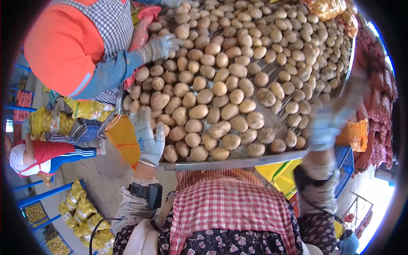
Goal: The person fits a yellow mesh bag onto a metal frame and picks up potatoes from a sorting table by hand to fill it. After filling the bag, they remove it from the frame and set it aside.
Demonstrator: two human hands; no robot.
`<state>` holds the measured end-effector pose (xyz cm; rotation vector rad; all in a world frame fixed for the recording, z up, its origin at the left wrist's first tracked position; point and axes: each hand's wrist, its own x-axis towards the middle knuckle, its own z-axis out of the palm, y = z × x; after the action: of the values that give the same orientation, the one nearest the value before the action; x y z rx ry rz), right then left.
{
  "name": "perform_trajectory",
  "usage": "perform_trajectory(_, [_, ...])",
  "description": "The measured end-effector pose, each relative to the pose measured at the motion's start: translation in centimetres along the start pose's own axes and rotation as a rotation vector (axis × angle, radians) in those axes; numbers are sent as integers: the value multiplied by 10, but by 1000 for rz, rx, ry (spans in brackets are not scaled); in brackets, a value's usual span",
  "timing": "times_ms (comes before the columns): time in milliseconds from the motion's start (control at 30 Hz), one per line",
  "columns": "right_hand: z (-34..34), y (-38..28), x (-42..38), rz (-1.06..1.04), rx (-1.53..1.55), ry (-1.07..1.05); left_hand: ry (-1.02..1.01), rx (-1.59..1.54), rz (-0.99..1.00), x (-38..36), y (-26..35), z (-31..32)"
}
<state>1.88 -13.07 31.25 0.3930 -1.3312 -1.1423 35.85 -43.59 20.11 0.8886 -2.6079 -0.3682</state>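
Observation:
Many potatoes [229, 111] lie spread over a metal sorting table [238, 162]. My left hand [148, 137], in a pale work glove, rests at the table's left front corner beside the potatoes, its fingers stretched and the thumb apart. Nothing shows in it. On the right, my right hand [329, 123], also gloved, is over the right edge near an orange bag [356, 135]. Motion smears it, so its fingers and anything in them cannot be made out.
A co-worker's gloved hand [159, 49] reaches over the potatoes at the upper left. Another person [51, 155] stands at the far left near yellow potato bags [53, 121]. More yellow bags [85, 212] lie lower left. Red sacks [376, 102] are stacked along the right.

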Motion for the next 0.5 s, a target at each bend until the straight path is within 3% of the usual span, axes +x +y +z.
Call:
perform_trajectory(33, [11,15,7,-28,-659,60,143,-75,-43,2,-2,1])
perform_trajectory(67, [21,29,14,-27,-1125,134,132,-166,-63,4,7,-3])
perform_trajectory(200, [20,26,44,223,-1652,138,-22,-197,206,-4,36,25])
perform_trajectory(267, [-25,13,62,-57,-2976,-39,-150,-78,190,-14,31,27])
perform_trajectory(333, [-91,-25,31,-60,-4159,-64,-197,67,176,-31,19,27])
perform_trajectory(367, [-107,-50,16,115,-4089,-232,-180,152,165,-36,12,25])
perform_trajectory(400, [-115,-62,2,307,-4017,-94,-307,217,100,-33,15,9])
perform_trajectory(433, [-122,-66,-3,315,-4014,-119,-298,219,92,-32,11,1])
perform_trajectory(500, [-133,-69,-5,1377,-3771,721,-414,255,90,-26,-6,-16])
